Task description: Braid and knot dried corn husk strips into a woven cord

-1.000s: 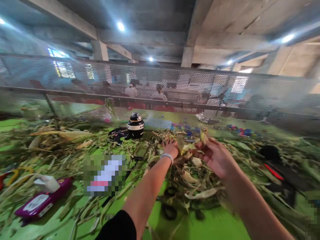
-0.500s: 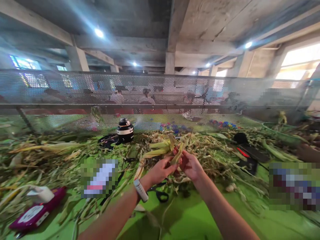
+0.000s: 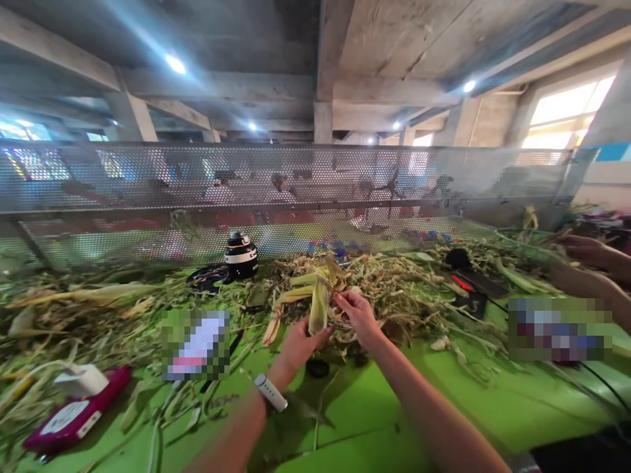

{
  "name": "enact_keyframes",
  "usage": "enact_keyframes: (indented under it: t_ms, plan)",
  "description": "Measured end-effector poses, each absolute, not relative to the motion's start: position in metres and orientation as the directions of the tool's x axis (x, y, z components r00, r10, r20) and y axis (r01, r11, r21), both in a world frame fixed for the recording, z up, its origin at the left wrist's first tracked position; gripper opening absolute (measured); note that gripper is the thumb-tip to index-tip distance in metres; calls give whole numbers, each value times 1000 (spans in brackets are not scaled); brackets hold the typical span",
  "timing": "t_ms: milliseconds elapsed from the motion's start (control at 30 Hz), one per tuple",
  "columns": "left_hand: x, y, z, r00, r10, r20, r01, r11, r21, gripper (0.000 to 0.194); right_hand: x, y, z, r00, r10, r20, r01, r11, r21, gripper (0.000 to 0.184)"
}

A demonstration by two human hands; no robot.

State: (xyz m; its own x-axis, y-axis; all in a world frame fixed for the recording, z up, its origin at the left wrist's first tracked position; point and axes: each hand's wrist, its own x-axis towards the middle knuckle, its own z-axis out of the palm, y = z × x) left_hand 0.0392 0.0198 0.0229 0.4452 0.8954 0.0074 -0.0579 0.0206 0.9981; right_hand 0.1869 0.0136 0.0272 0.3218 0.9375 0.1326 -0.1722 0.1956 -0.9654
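Observation:
A pale green-yellow corn husk (image 3: pixel 319 305) stands upright between my hands over the green table (image 3: pixel 365 420). My left hand (image 3: pixel 300 347), with a white band on its wrist, grips its lower end between thumb and fingers. From the other side, my right hand (image 3: pixel 361 320) pinches at the husk's right edge; its fingertips are partly hidden. Behind lies a heap of dry husk strips (image 3: pixel 394 289), and a yellowish husk bundle (image 3: pixel 290 299) rests just left of the held piece. A black loop (image 3: pixel 318 368), like a scissor handle, lies below my hands.
A black-and-white container (image 3: pixel 241 256) stands before the perforated metal screen (image 3: pixel 276 177). On the left are a blurred-out phone-like thing (image 3: pixel 200 345) and a purple power strip (image 3: pixel 76 410) with a white plug. A co-worker's arms (image 3: pixel 596 269) reach in at right, beside a green basket (image 3: pixel 522 243).
My hands have come together from apart, and the corn husk is now upright between them. The yellowish bundle lies to the left. The view has turned right.

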Motion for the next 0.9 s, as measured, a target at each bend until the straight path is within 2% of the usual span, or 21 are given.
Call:
enact_keyframes:
  t_ms: [133, 333, 533, 667, 833, 900]
  plan:
    - [37, 20, 16, 466, 883, 48, -75, -15, 997, 46, 184, 10, 30, 295, 948, 118, -192, 180, -965, 46]
    - [37, 20, 8, 527, 850, 26, -38, -7, 999, 45, 181, 15, 25, 238, 944, 230, -74, 253, -965, 45]
    - [37, 25, 4, 355, 917, 181, -100, -155, 983, 37, 184, 18, 22, 204, 960, 194, -1, 199, -980, 46]
    - [34, 31, 2, 273, 936, 221, 7, -232, 973, 33, 187, 20, 22, 233, 954, 189, 54, 181, -982, 51]
    - [26, 39, 6, 32, 937, 347, 243, -344, 907, 29, 187, 21, 21, 229, 946, 229, 59, 221, -973, 52]
    - [25, 38, 7, 18, 924, 382, 299, -370, 880, 28, 184, 19, 19, 223, 947, 231, 59, 224, -973, 51]
